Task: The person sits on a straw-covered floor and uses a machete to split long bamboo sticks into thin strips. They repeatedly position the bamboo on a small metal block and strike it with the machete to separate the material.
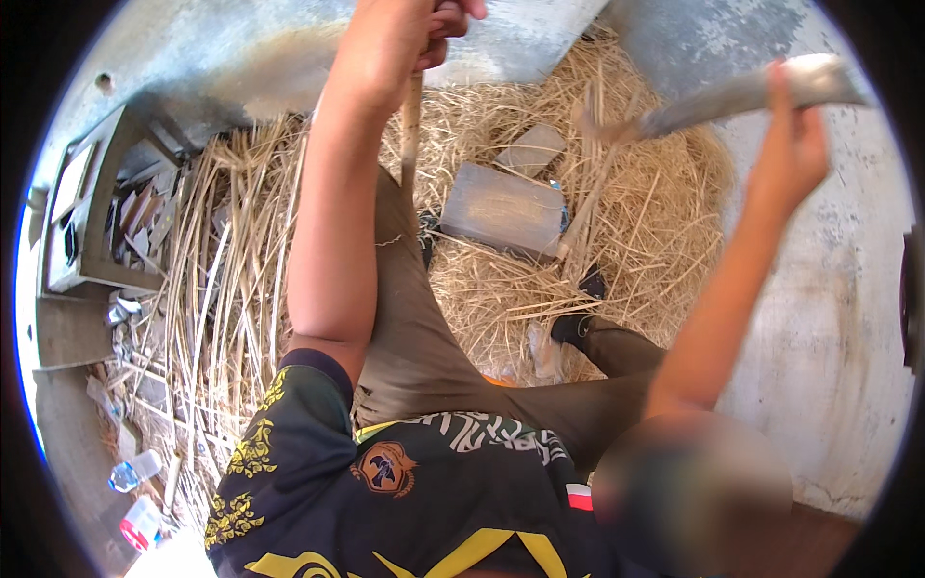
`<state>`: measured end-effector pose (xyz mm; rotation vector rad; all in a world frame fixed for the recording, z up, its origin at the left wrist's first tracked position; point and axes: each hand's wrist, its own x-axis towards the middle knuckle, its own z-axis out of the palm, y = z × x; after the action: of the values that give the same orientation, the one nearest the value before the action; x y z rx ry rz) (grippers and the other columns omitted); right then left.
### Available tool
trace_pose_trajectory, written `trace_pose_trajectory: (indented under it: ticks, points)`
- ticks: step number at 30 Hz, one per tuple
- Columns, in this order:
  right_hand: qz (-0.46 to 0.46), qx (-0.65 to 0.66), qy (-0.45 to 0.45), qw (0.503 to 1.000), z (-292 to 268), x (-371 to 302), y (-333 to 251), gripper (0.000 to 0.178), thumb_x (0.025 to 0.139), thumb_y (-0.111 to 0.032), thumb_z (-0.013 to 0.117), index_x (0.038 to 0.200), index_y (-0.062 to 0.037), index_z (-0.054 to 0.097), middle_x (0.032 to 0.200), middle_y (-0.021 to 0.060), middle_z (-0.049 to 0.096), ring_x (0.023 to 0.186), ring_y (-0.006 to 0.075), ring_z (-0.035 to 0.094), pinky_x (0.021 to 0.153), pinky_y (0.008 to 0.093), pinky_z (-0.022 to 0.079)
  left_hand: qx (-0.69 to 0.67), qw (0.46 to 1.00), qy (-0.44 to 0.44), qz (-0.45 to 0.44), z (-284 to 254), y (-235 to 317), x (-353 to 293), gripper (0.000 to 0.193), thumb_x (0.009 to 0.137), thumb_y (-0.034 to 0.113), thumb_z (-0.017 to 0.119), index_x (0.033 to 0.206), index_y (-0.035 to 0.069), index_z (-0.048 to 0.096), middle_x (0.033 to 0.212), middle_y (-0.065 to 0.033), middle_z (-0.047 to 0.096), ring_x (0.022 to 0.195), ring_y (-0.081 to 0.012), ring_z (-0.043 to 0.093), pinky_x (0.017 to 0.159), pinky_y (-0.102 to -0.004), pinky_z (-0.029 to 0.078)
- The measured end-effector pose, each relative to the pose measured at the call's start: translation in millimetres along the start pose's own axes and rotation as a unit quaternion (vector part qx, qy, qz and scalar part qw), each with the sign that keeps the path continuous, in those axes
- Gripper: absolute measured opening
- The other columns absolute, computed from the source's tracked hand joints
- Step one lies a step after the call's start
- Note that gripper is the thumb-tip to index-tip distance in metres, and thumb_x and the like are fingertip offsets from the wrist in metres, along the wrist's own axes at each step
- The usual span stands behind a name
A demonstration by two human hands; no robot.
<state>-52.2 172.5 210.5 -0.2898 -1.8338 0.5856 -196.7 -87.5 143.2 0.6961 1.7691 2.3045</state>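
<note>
Left hand (409, 34) gripping pale cane (411, 130), right hand (795, 144) raising curved blade (742, 94)

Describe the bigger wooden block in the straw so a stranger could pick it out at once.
Start at the heap of dry straw on the concrete floor. Near its middle, right of the cane gripped by the left hand, lies the large wooden block. It is flat, grey-brown and rectangular, clearly larger than the small block just above it.

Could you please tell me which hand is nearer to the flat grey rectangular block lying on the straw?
Left. The left hand grips a thin pale stick above-left of the flat grey rectangular block; the right hand, holding a long blade, is farther right.
</note>
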Motion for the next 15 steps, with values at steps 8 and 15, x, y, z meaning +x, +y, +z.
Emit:
trace_pose_trajectory:
  ticks: [8, 15]
  points:
    - [0.216, -0.046, -0.165, 0.961, 77, -151, 97, 0.032, 0.093, -0.033, 0.073, 0.093, -0.0012, 0.077, 0.065, 0.0059, 0.064, 0.06, 0.015, 0.056, 0.061, 0.0358, 0.044, 0.01, 0.999, 0.0, -0.037, 7, -1, -9, 0.067, 0.097, 0.07, 0.045, 0.066, 0.01, 0.053, 0.053, 0.0066, 0.033, 0.046, -0.0073, 0.026, 0.046, -0.0261, 0.021]
    - [-0.067, -0.101, 0.056, 0.991, -7, 55, 21, 0.036, 0.091, -0.045, 0.073, 0.097, -0.0096, 0.076, 0.089, 0.005, 0.076, 0.075, 0.0114, 0.07, 0.071, 0.0324, 0.055, -0.015, 1.0, -0.003, -0.024, 1, 8, -1, 0.067, 0.093, 0.074, 0.048, 0.066, 0.013, 0.052, 0.052, 0.0085, 0.03, 0.045, -0.0062, 0.023, 0.045, -0.0257, 0.019]
